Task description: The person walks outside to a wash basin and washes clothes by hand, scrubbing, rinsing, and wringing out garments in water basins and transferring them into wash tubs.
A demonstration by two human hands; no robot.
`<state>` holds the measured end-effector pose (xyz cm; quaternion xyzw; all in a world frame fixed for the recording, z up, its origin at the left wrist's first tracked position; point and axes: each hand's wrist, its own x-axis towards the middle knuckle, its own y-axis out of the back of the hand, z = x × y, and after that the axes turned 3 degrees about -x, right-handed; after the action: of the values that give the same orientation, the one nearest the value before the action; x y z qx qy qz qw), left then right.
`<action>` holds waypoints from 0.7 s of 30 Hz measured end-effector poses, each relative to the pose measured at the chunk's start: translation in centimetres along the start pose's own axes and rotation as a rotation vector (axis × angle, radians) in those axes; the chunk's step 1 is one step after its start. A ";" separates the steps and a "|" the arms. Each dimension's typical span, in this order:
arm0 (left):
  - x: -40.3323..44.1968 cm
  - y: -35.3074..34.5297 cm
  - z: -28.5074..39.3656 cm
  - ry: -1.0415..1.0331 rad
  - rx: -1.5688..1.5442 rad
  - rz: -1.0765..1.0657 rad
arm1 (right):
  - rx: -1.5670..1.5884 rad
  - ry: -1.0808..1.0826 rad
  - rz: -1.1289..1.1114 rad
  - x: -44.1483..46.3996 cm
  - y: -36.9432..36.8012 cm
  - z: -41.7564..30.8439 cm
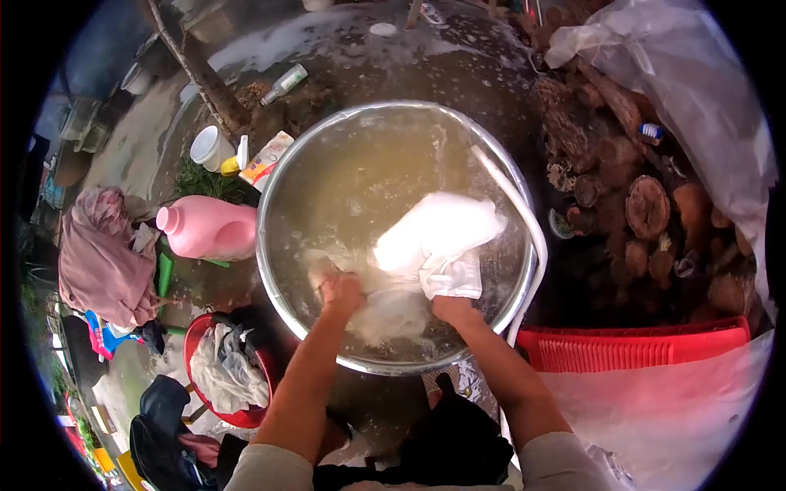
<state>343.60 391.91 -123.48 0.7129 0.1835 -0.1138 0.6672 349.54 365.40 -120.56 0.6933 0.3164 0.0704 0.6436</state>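
Observation:
A large round metal basin point(273, 270) holds cloudy, yellowish water. A white cloth point(442, 233) floats in it, one part puffed up above the surface. At the near right of the basin, my right hand point(455, 310) is closed on a lower fold of this cloth. My left hand point(338, 291) dips into the water at the near left; its fingers are blurred and partly under water, so what they hold does not show. Between the hands, pale fabric point(393, 315) lies below the surface. A white hose point(524, 204) hangs over the basin's right rim.
Left of the basin lie a pink jug point(214, 227), a white tub point(210, 148) and pinkish cloth point(106, 262). A red basin point(196, 335) at lower left contains clothes. Stacked logs point(630, 204), plastic sheeting point(679, 74) and a red plastic crate point(634, 345) are on the right.

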 end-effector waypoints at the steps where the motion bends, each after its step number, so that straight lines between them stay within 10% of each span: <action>1: 0.1 2.3 -0.8 0.044 -0.069 -0.126 | -0.039 -0.026 -0.016 0.0 -0.4 -0.3; 5: -2.5 8.5 -4.5 0.201 -0.269 -0.059 | 0.375 -0.097 -0.072 0.1 -5.7 1.6; 8: -0.7 10.1 -10.6 0.396 -0.550 0.006 | 0.520 -0.280 -0.346 -2.3 3.6 2.0; 10: 0.4 11.5 -15.4 0.483 -0.716 0.191 | 0.489 -0.290 0.066 -4.7 -1.0 6.5; 12: -0.8 15.4 -15.5 0.559 -0.541 0.311 | 1.056 -0.596 0.002 -6.3 4.1 8.1; 16: 0.8 12.3 -13.8 -0.036 0.020 0.451 | 1.260 -0.442 0.394 -7.9 11.7 4.3; 21: 2.7 7.0 -3.0 0.130 -0.276 0.204 | 1.378 -0.279 0.469 -6.1 9.9 2.8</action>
<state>348.66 394.85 -117.93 0.6353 0.1667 0.0269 0.7536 349.56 360.09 -109.79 0.9920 0.0478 -0.0972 0.0648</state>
